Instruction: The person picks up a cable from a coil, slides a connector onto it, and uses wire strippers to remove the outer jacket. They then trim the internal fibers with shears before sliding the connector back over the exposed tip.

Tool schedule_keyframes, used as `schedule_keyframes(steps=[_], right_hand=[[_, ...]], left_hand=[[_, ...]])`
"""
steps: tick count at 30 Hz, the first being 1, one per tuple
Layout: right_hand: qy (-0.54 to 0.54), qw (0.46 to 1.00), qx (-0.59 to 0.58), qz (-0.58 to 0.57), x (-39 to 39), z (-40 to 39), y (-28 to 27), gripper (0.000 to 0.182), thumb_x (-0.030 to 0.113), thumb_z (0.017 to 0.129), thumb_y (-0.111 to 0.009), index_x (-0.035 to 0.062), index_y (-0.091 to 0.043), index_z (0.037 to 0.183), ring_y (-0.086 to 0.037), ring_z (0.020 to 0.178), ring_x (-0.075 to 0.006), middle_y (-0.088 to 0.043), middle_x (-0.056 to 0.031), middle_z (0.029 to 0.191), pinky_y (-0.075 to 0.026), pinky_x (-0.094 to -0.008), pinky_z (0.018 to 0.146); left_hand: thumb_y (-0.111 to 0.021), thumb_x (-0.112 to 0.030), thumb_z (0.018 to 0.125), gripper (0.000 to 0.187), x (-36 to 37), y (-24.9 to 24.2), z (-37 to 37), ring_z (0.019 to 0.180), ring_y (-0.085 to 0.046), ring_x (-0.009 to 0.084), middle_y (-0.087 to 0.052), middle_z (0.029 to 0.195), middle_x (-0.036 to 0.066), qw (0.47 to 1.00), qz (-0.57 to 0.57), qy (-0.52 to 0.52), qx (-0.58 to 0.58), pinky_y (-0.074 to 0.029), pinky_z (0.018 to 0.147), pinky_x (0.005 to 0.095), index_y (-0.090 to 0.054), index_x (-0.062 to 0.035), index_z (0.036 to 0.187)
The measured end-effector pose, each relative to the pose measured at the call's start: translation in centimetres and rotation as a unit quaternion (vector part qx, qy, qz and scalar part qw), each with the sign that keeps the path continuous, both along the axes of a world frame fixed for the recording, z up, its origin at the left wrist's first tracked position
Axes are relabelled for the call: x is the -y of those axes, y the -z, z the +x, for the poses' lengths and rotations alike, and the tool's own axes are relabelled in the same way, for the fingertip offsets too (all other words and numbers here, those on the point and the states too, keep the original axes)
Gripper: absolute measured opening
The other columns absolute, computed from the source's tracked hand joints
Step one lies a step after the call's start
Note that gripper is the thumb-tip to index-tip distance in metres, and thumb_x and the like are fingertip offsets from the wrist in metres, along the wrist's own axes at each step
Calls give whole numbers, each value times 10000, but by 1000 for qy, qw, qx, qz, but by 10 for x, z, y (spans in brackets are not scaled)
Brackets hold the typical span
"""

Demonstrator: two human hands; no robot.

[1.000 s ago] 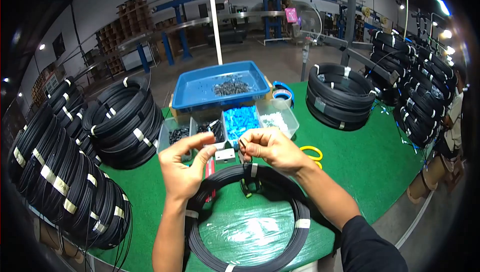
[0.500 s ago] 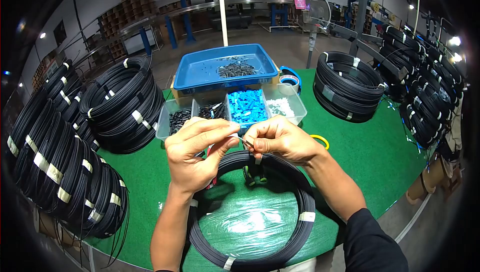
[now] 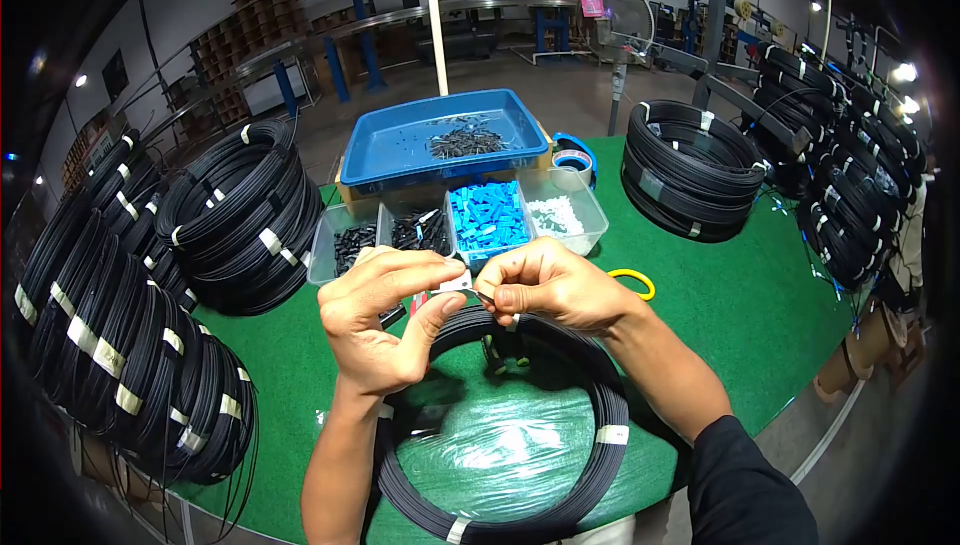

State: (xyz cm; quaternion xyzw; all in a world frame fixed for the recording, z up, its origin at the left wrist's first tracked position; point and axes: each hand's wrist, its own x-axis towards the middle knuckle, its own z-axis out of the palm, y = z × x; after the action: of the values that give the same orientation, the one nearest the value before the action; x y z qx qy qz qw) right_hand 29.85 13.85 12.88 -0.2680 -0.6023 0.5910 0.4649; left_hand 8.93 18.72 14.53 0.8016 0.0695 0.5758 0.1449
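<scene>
Between the fingertips of my left hand [image 3: 385, 320] is a small white piece [image 3: 455, 284]. My right hand [image 3: 555, 290] pinches a thin dark cable end [image 3: 485, 297] right beside it, and the two hands nearly touch. Below them a coil of black cable [image 3: 612, 385] with white tape bands lies on the green table [image 3: 720, 345]. Just beyond the hands stands a clear divided box [image 3: 597, 220] holding black parts [image 3: 420, 230], blue connectors [image 3: 488, 215] and small white parts [image 3: 555, 213].
A blue tray [image 3: 375, 160] with dark small parts stands behind the box. Black cable coils [image 3: 230, 215] are stacked at the left, and another coil stack [image 3: 690, 175] stands at the right. A yellow ring [image 3: 645, 285] and a tape roll [image 3: 573, 160] lie on the table.
The fingers of my left hand have spread slightly, showing more of the white piece. My right hand has shifted slightly left. The view has moved a little.
</scene>
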Motion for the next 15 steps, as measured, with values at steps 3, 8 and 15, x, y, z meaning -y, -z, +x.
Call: schedule_keyframes(steps=[3, 8, 15], right_hand=[[-3, 1000, 10, 2, -2, 0, 2, 203, 189, 931, -662, -13, -662, 953, -575, 764, -89, -628, -1, 859, -478, -246, 739], [-14, 1000, 7, 2, -2, 0, 3, 209, 190, 931, -663, -17, -651, 956, -575, 763, -94, -618, -7, 842, -478, -247, 736], [-17, 1000, 5, 5, -2, 1, 3, 205, 187, 928, -665, -16, -651, 951, -575, 759, -94, -617, -5, 841, -478, -247, 731]], left_hand=[[-763, 20, 727, 123, -3, 3, -1, 748, -673, 208, -721, 805, 122, 1000, 3, 17, 4, -510, 706, 295, -730, 21, 846], [-759, 13, 742, 103, -3, 4, 0, 744, -672, 204, -719, 796, 121, 1000, -16, 26, -3, -510, 700, 295, -729, 23, 840], [-747, -44, 793, 92, -1, 12, 3, 738, -663, 193, -714, 793, 131, 986, -146, 81, 20, -508, 697, 291, -726, 33, 840]])
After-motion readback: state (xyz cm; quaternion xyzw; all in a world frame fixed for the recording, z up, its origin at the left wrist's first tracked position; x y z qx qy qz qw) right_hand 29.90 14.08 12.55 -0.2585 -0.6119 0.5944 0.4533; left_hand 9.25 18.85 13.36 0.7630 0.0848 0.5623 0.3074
